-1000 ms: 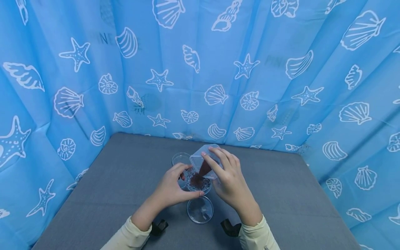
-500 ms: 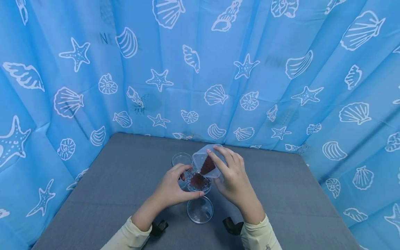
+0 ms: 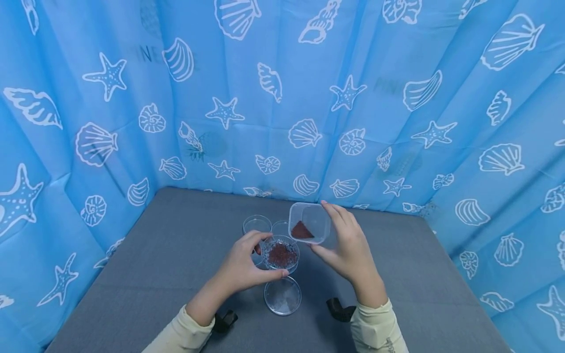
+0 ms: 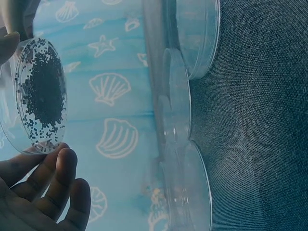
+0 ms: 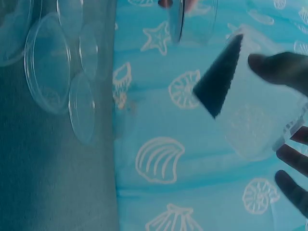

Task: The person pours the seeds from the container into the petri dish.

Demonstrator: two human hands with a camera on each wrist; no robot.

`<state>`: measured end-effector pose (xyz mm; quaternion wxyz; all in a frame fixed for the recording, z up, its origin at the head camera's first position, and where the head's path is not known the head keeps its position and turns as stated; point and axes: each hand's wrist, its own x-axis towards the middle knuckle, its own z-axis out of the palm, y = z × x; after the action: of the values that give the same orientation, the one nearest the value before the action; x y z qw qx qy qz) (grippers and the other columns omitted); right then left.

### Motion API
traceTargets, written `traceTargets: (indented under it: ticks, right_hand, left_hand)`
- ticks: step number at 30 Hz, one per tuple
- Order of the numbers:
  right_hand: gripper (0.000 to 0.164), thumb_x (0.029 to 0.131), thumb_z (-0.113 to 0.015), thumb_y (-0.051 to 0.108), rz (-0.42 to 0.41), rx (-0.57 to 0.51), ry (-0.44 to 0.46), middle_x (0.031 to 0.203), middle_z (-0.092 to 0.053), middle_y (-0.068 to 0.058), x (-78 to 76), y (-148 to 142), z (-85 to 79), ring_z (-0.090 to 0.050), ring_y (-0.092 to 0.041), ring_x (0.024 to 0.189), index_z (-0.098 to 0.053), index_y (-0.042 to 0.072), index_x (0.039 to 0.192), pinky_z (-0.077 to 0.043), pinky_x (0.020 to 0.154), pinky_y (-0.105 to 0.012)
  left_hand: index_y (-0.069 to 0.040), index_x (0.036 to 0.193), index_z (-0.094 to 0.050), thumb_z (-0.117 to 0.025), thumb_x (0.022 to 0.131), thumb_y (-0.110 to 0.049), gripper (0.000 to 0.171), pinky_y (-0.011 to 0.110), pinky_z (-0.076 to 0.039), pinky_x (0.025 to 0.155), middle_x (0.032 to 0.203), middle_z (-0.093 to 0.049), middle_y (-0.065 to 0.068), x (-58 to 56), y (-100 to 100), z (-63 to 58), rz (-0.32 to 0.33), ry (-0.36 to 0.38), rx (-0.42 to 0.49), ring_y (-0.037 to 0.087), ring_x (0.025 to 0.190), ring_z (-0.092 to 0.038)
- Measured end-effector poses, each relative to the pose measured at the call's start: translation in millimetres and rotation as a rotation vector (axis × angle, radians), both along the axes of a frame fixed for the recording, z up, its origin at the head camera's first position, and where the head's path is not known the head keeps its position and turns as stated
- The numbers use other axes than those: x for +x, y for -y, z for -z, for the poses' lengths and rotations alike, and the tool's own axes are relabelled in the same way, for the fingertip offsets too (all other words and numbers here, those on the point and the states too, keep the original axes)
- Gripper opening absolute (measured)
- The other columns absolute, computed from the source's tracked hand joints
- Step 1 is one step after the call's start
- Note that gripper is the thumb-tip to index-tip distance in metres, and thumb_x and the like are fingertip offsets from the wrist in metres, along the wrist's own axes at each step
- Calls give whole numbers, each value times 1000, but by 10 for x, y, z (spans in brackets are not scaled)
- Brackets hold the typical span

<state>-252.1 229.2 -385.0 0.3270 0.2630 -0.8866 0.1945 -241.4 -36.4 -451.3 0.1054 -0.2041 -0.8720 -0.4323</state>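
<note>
My left hand (image 3: 240, 262) holds a clear petri dish (image 3: 292, 243) above the table, gripping its rim between thumb and fingers. Dark red granules (image 3: 282, 255) are heaped in the middle of the dish and scattered round its edge. From below, the left wrist view shows the heap through the dish floor (image 4: 44, 86). Just right of the dish, my right hand (image 3: 351, 247) grips a clear square plastic tub (image 3: 317, 215) by its side. The tub is tilted, with its mouth facing the head camera. More red granules (image 3: 302, 230) lie in one corner of it.
Several clear petri dishes stand on the grey table (image 3: 185, 245): one in front (image 3: 282, 297), one behind on the left (image 3: 257, 223), one partly hidden by the tub (image 3: 280, 226). Black mounts (image 3: 340, 310) sit at the wrists. A blue shell-patterned curtain (image 3: 273, 108) surrounds the table.
Granules were running from the tilted tub into the dish; the stream has stopped. My right hand has turned the tub back and moved it right. The left hand stays in place.
</note>
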Motion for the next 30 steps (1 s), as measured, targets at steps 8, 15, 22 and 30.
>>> traceTargets:
  ticks: [8, 15, 22, 30]
  right_hand:
    - [99, 64, -92, 35, 57, -191, 112, 128, -58, -11, -128, -251, 106, -57, -24, 111, -44, 12, 147, -53, 83, -45]
    - [97, 68, -88, 44, 159, -281, 310, 132, -54, -13, -233, -486, 257, -58, -28, 113, -41, 9, 146, -54, 84, -49]
    - [98, 71, -85, 48, 183, -316, 525, 137, -51, -17, -352, -594, 479, -54, -35, 121, -37, 11, 147, -53, 91, -53]
    - [94, 75, -85, 38, 156, -337, 705, 142, -48, -22, -449, -636, 703, -54, -41, 125, -34, 7, 148, -53, 92, -48]
  left_hand:
    - [-37, 131, -55, -80, 60, -72, 82, 28, -46, 66, 112, -58, -11, 8, -2, -12, -7, 25, 1, 19, 90, -55]
    - [-37, 129, -57, -78, 60, -75, 81, 28, -46, 66, 111, -57, -15, -1, -3, -11, -33, 42, 1, 15, 90, -55]
    - [-38, 128, -57, -77, 59, -76, 81, 27, -45, 65, 109, -57, -15, -17, -4, 25, -50, 38, -13, 10, 87, -53]
    - [-38, 127, -58, -76, 58, -78, 81, 28, -45, 63, 105, -57, -15, -25, -12, 33, -85, 42, -13, 7, 83, -51]
